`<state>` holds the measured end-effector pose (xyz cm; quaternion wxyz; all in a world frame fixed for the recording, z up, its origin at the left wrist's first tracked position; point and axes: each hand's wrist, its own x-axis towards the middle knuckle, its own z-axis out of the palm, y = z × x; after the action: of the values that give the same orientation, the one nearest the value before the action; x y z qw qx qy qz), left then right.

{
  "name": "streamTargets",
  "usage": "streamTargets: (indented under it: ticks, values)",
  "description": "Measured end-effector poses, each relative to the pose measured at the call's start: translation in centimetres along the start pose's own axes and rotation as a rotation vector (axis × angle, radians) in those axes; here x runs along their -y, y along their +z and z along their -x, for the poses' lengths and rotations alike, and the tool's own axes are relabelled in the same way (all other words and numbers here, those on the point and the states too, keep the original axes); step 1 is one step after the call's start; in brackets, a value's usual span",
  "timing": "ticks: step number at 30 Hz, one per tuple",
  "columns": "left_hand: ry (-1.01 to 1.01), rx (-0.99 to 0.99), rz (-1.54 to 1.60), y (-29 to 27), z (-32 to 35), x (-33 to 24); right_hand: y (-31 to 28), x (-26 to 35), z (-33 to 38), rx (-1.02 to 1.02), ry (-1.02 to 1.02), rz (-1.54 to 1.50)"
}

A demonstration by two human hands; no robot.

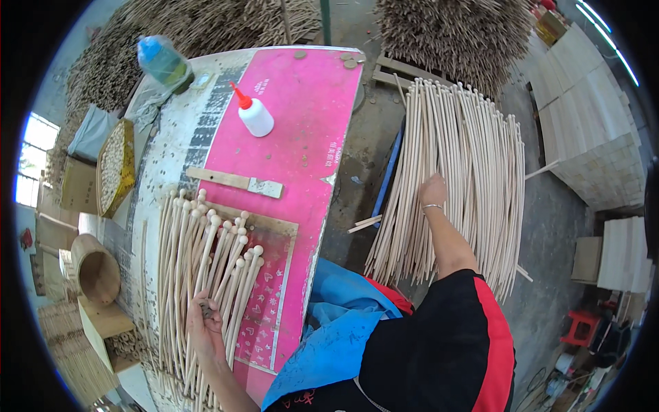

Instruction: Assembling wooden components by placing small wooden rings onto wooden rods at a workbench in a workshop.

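And here on the pink tabletop (295, 165) lie the knobbed sticks (180, 254), pale, slim and smooth, each crowned with a round wooden ball, the heads fanned unevenly near a flat wooden-handled tool (237, 182)! The left hand (207, 328) is right in among their shafts, fingers curled in, though whether they pinch one I can't tell; over to the right, off the table, the long sticks (480, 178) lie stacked, straight and cream-coloured, and the right hand (432, 193) rests on them, fingertips hidden, grip impossible to call
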<state>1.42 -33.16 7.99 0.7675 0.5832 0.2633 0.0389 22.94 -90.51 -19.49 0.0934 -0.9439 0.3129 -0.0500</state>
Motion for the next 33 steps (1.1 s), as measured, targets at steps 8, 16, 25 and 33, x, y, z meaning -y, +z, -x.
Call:
streamTargets:
  ticks: [8,16,25,33]
  values:
    - [-0.096,0.191,-0.142,4.4,1.9,0.2,-4.7,-10.6,-7.6,-0.054,0.102,-0.898]
    - [0.702,0.425,-0.604,16.7,1.1,-1.9,-34.4,14.9,9.0,0.912,-0.521,-2.479]
    - [0.488,0.727,-0.728,12.3,2.5,-1.6,-27.7,23.1,22.7,1.437,-0.314,-2.568]
    - [0.592,0.427,-0.902,2.7,7.2,0.3,-29.2,16.8,19.4,0.810,-0.904,-0.829]
